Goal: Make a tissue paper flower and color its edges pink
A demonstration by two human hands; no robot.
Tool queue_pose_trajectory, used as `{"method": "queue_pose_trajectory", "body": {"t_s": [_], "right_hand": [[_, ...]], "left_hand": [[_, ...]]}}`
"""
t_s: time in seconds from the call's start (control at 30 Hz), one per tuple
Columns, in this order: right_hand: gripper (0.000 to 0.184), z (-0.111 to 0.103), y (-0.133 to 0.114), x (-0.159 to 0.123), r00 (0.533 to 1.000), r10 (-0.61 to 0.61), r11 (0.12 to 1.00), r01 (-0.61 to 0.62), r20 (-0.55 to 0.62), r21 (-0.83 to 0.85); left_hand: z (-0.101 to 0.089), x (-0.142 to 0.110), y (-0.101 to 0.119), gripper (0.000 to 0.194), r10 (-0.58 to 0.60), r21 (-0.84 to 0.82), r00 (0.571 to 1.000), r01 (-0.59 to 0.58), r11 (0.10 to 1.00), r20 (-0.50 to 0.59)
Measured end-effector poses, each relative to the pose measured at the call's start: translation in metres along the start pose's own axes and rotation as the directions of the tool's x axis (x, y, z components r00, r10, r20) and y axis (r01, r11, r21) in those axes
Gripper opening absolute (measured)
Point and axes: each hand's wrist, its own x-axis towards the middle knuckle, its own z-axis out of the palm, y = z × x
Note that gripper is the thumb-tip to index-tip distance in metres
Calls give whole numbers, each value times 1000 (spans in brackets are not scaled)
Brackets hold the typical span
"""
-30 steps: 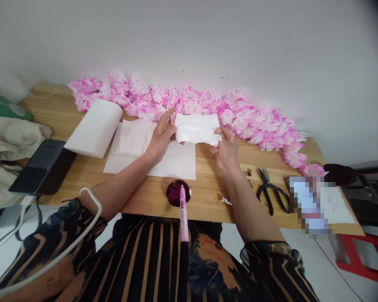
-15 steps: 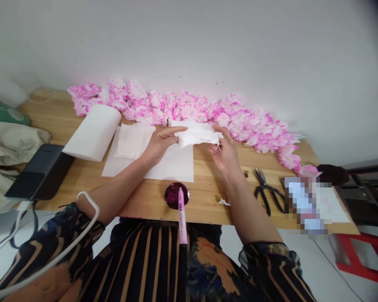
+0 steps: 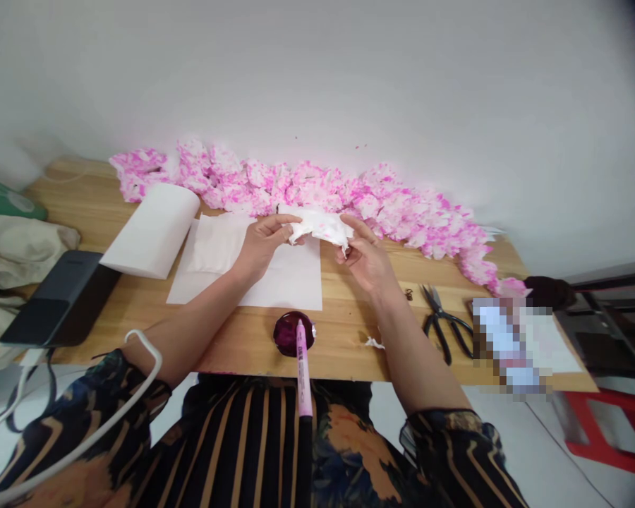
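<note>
A piece of white tissue paper [image 3: 320, 227] with faint pink specks is held up between both hands over the table. My left hand [image 3: 262, 243] pinches its left end between thumb and fingers. At the right end, my right hand [image 3: 365, 254] grips it the same way. The lower edge of the tissue looks ragged. Under and beside my left hand lie a white sheet [image 3: 291, 286] and a flat stack of white tissue [image 3: 212, 247]. Nearer to me, a pink marker [image 3: 303, 374] rests with its tip over a small dark purple dish [image 3: 286, 335].
A long row of pink-and-white paper flowers [image 3: 307, 187] lines the wall. On the left are a white paper roll [image 3: 151, 229] and a black device [image 3: 61, 296] with cables. Black-handled scissors [image 3: 442, 314], a blurred-out phone [image 3: 508, 346] and a paper scrap [image 3: 373, 343] lie on the right.
Both hands have drawn slightly closer together, and the tissue between them has bunched and bent into an arch. The view has shifted slightly.
</note>
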Motion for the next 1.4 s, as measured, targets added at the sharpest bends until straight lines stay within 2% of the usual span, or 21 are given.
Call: {"method": "queue_pose_trajectory", "body": {"t_s": [0.17, 0.37, 0.67, 0.87, 0.93, 1.0, 1.03, 1.07, 1.13, 1.2, 1.23, 1.3, 1.37, 1.4], "right_hand": [[25, -1, 4, 2, 1000, -2, 1000, 1, -21, -31], [26, 0, -1, 3, 998, 36, 995, -31, -49, 99], [29, -2, -1, 3, 994, 96, 972, -81, -58, 221], [28, -7, 4, 8, 990, 78, 989, -62, -118, 133], [22, -10, 6, 7, 968, -66, 997, 56, -243, -49], [20, -9, 5, 4, 889, -340, 911, 231, -308, -342], [23, -7, 3, 2, 843, -471, 819, 308, -259, -484], [30, -4, 0, -1, 811, -563, 709, 376, -159, -596], [49, 4, -4, -7, 791, -602, 509, 486, 110, -710], [68, 12, -4, -11, 782, -537, 383, 561, 317, -734], [70, 15, -3, -11, 783, -504, 353, 573, 365, -740], [54, 17, 1, -12, 802, -476, 354, 551, 361, -756], [28, 15, 6, -12, 826, -505, 423, 489, 249, -763], [20, 13, 7, -12, 833, -528, 485, 454, 164, -748]], "left_hand": [[1, 1, 2, 35, -7, -21, 1000, 8, 1000, 7], [-3, 2, 2, 25, -63, -134, 998, 61, 989, -9], [-3, 2, 5, 28, -93, -232, 995, 100, 967, 40], [-5, 2, 5, 34, -102, -244, 993, 114, 963, 62], [-4, 2, 4, 36, -97, -222, 993, 110, 969, 66], [-3, 2, 4, 37, -97, -195, 993, 109, 975, 71], [-2, 1, 3, 38, -97, -184, 993, 109, 977, 73], [-1, 1, 3, 38, -95, -174, 993, 107, 979, 76], [1, -1, 2, 37, -87, -149, 993, 99, 984, 85], [3, -4, 2, 36, -76, -106, 991, 87, 991, 107], [3, -5, 2, 35, -71, -77, 990, 80, 994, 122], [4, -6, 2, 38, -48, -38, 987, 55, 998, 152], [3, -5, 3, 48, -5, -38, 987, 11, 999, 159], [3, -4, 3, 55, 25, -46, 990, -18, 999, 142]]}}
